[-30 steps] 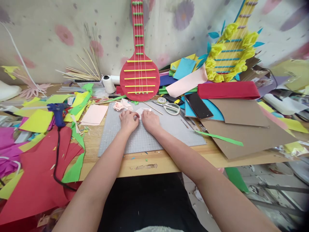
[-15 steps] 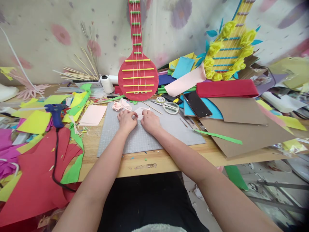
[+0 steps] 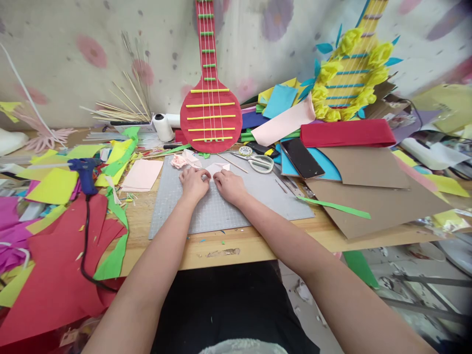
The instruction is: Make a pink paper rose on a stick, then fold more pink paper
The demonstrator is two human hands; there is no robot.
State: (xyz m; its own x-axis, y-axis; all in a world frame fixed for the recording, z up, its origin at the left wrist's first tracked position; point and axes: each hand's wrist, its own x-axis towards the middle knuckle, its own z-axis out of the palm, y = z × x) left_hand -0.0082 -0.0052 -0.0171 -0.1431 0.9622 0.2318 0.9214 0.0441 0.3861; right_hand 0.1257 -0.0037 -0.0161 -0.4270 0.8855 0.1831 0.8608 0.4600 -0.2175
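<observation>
A small piece of pale pink paper [image 3: 218, 168] lies on the grey cutting mat [image 3: 217, 214], between my hands. My left hand [image 3: 194, 183] is curled with its fingertips pinched at the paper's left side. At the paper's right and near edge, my right hand [image 3: 229, 186] has its thumb and fingers drawn together on it. My hands partly cover the sheet. Just beyond my left hand sits a crumpled pink paper flower [image 3: 179, 161]. Left of the mat is a stack of pale pink paper squares [image 3: 142, 175].
White-handled scissors [image 3: 261, 164], a tape roll [image 3: 245, 151] and a black phone [image 3: 301, 158] lie to the right. Behind stands a red paper lute [image 3: 210, 120]. A blue glue gun [image 3: 85, 173] and coloured paper scraps cover the left; brown cardboard [image 3: 372, 209] lies at right.
My right hand has shifted slightly left, its fingertips moving closer to my left hand along the pink paper. My left hand stays nearly where it was.
</observation>
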